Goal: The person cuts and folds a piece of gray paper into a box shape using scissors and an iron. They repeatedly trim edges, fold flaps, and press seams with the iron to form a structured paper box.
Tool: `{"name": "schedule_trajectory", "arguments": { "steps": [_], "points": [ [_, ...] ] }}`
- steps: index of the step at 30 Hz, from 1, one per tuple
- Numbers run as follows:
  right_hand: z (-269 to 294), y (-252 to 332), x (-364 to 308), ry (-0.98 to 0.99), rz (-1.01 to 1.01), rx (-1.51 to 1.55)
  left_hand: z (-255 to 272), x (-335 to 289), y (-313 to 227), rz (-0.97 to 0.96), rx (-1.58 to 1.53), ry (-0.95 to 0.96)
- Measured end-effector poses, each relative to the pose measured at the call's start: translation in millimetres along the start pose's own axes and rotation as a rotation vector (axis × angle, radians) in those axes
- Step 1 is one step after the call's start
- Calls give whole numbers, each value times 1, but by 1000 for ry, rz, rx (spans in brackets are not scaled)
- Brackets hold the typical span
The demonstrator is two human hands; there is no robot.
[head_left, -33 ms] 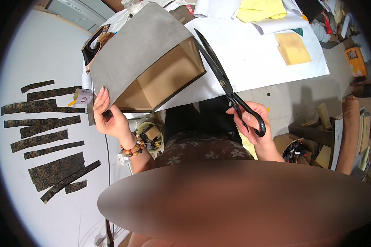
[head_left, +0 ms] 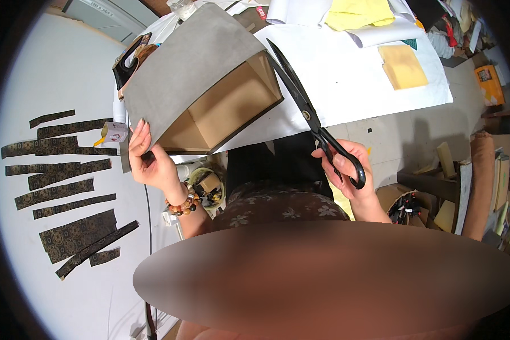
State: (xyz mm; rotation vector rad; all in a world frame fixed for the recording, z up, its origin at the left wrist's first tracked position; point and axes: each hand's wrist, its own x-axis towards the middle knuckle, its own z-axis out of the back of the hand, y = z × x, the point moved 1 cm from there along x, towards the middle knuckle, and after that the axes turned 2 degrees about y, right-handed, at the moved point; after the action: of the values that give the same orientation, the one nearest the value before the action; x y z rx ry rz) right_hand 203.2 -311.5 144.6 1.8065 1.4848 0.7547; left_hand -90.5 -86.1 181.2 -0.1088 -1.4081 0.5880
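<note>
Positions match the earlier frame; box (head_left: 192, 62) is grey outside, tan inside; left hand (head_left: 154, 165) touches its corner, grip unclear; right hand's (head_left: 347, 171) fingers clamp black scissors (head_left: 306, 115).

I saw dark patterned strips (head_left: 54, 194) on the white surface (head_left: 68, 68) at left; the white-covered table (head_left: 351, 85) at right carried a tan pad (head_left: 403, 67).

- Here's the left hand (head_left: 152, 165), raised, fingers pointing up and slightly bent
- Left forearm (head_left: 196, 222) slanting up and outward behind it
- Across to the right hand (head_left: 354, 173), fingers curled in a grip
- Right forearm (head_left: 375, 211) angling inward
</note>
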Motion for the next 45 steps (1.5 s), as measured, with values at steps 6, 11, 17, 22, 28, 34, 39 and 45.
{"name": "schedule_trajectory", "arguments": {
  "steps": [6,11,17,22,28,34,39,45],
  "points": [
    [-7,18,-5,15,-18,10,-1,1,-1,-6,-1,14],
    [-13,34,-7,-18,-51,-35,-2,2,-3,-1,13,30],
    [-17,42,-9,-66,-110,-57,-2,1,0,-6,-1,36],
    [-16,45,-7,-76,-107,-88,-3,-1,1,-6,-5,44],
    [-11,47,-6,-93,-126,-93,-6,0,1,-9,-10,48],
    [-5,47,-4,-82,-103,-102,-8,-2,2,-4,-8,41],
    [7,41,-15,-87,24,-95,-13,4,-6,-170,16,123],
    [45,-5,-25,-284,207,-265,-20,-44,0,395,99,-82]
  ]
}}
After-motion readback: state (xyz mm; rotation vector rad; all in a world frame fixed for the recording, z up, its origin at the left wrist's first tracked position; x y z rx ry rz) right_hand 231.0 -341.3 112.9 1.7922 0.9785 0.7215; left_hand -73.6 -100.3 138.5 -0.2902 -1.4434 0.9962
